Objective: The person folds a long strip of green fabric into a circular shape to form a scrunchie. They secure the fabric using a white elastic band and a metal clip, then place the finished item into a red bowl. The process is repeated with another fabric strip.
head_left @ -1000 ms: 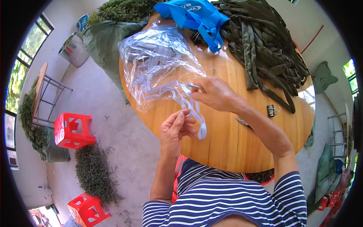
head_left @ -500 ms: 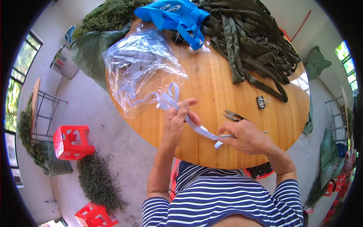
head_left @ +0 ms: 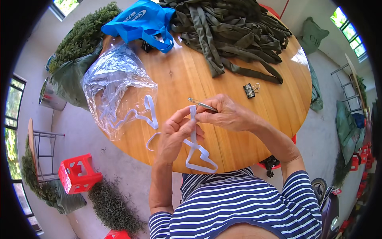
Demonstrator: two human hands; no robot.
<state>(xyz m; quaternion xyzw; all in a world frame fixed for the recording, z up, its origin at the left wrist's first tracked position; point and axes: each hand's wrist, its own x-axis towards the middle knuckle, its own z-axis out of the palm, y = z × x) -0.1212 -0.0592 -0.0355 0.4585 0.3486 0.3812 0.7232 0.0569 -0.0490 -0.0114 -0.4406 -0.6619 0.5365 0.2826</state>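
A flat white elastic strip [head_left: 193, 133] is pinched in my left hand [head_left: 179, 131], its short end standing up between thumb and fingers. Below, the rest loops at the table's near edge. Another white length [head_left: 150, 107] runs beside the clear plastic bag [head_left: 119, 75]. My right hand [head_left: 229, 113] is closed on a slim metal tool [head_left: 194, 101] with a silver end, held beside the upright strip end. A dark part shows by my right fingers; I cannot tell whether it belongs to this tool. The right thumb tip is close against the strip.
The round wooden table [head_left: 223, 151] holds a heap of dark green fabric strips [head_left: 238, 36], a blue bag [head_left: 137, 20] and a black binder clip [head_left: 250, 91]. Left of it are green foliage sacks [head_left: 75, 79], a red stool [head_left: 79, 174] and a dark wiry pile [head_left: 113, 203].
My view has shifted. Both hands have come together, with the strip's end raised upright. The thin rod by my right hand is now a silver-ended tool beside the strip; the snips no longer show clearly on the table.
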